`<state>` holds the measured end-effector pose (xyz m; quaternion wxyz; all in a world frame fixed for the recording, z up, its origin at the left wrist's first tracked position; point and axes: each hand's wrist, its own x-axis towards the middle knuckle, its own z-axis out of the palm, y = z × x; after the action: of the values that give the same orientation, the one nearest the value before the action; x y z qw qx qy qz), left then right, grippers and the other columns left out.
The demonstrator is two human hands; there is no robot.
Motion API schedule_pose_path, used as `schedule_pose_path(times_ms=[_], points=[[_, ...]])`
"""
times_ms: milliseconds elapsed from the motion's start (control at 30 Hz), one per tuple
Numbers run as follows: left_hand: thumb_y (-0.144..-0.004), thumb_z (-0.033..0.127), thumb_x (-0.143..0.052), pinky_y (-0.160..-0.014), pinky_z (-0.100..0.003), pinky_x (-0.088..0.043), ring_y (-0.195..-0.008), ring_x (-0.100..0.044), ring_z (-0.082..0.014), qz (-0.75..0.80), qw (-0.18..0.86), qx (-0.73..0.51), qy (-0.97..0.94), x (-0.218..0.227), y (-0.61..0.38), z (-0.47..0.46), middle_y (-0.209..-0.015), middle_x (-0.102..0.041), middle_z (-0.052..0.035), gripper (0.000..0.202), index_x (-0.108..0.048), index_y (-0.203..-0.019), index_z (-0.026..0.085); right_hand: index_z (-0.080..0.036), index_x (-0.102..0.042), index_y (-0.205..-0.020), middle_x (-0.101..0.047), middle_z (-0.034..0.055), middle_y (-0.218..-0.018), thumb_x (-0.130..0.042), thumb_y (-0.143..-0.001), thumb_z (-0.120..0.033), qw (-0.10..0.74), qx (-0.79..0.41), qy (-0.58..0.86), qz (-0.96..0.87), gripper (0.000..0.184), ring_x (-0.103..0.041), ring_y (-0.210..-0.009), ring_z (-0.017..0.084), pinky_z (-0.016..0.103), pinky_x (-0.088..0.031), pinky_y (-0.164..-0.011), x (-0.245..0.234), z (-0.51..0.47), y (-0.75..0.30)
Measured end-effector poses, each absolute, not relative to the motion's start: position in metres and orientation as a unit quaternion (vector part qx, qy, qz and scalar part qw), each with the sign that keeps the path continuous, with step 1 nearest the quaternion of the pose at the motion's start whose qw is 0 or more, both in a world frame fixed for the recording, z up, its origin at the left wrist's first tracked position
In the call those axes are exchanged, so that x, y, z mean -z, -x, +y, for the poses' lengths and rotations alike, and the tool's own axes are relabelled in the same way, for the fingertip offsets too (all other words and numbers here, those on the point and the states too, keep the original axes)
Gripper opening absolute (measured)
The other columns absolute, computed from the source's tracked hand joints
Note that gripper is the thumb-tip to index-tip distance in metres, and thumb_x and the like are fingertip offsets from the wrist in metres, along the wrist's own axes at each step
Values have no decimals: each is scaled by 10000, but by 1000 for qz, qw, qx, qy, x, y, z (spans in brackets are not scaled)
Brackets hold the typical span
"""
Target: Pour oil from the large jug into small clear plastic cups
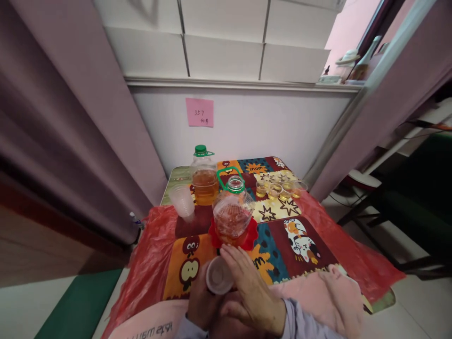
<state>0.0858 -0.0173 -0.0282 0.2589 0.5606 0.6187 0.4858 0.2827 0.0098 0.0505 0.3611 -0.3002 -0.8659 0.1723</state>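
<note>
My left hand (202, 301) is wrapped round a translucent plastic cup (219, 275) low in the middle of the head view. I cannot tell whether it is one cup or several nested ones. Beside it, my right hand (249, 285) has its fingers stretched out, with the fingertips at the cup's far right rim. Just beyond my hands, an uncapped clear plastic jug (233, 214) of amber liquid stands on a red scalloped dish (251, 238); its green handle is raised. Behind it on the left is a second amber-filled jug (205, 186) with a green cap.
A stack of plastic cups (181, 200) stands at the left. Several small cups of yellowish liquid (282, 189) are grouped at the back right. A patterned cloth lies over red plastic sheeting (141, 263) on the table. Behind is a white wall with a pink note (199, 112).
</note>
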Motion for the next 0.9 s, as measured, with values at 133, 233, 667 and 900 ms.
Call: schedule_pose_path(times_ms=[133,233,667,900], points=[[-678,535,-856,-909,-516,-666,-1018,-807,-373,687,221,-473,-507,36,-77,-14,-1063,-833,-150,533,-728,-1070,197,-262,-353,-1691,-607,181,-1584,-428,-1022,-772,470,-133,384,-784,845,-617,-1439,383,566,-539,-1176,-56,37,-323],[-683,549,-854,-950,-502,-655,-1065,-801,-370,701,217,-474,-487,41,-70,-11,-1046,-836,-143,536,-722,-1060,191,-256,-524,-1566,-653,164,-1519,-638,-1010,-562,535,-84,513,-666,645,-616,-1426,361,583,-497,-1197,-58,97,-383],[-648,547,-863,-879,-509,-677,-982,-816,-383,708,202,-476,-482,39,-72,-9,-995,-852,-114,517,-746,-1028,215,-129,-636,-1325,-779,229,-1237,-905,-540,-425,444,-205,766,-417,881,-719,-1178,394,495,-521,-1076,-2,294,-541],[-724,571,-784,-947,-536,-630,-1057,-791,-392,715,157,-527,-433,46,-91,-15,-1078,-837,-131,562,-702,-1152,215,-179,-636,-1118,-779,275,-1159,-912,-511,-543,470,-176,781,-372,760,-725,-1145,484,605,-551,-1009,-1,296,-538]])
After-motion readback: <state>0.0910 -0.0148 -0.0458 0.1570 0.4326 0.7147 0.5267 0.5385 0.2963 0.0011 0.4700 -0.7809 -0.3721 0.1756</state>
